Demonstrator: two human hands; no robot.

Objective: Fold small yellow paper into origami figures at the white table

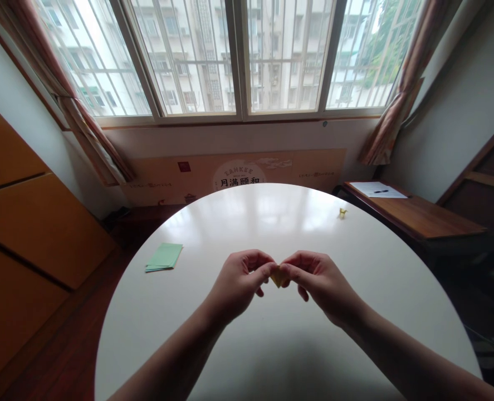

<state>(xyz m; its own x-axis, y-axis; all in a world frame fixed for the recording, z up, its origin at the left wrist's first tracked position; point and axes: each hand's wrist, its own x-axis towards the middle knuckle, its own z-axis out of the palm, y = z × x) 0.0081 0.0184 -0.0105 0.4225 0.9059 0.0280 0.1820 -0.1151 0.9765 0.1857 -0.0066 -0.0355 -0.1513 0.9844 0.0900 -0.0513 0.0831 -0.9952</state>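
Between my two hands is a small piece of folded yellow paper (278, 277), its pointed lower end showing below the fingertips. My left hand (243, 281) pinches its left side between thumb and fingers. On the other side, my right hand (316, 279) pinches it the same way, with the lower fingers curled loosely. Both hands are over the middle of the white round table (272, 351). The fingers hide much of the paper, so its full folded shape cannot be made out.
A stack of green paper sheets (165, 257) lies on the table's left side. A small folded yellow paper figure (342, 213) stands near the far right edge. Beyond it, a wooden side table (434, 214) bears a white sheet (366, 189) and a pen (381, 191).
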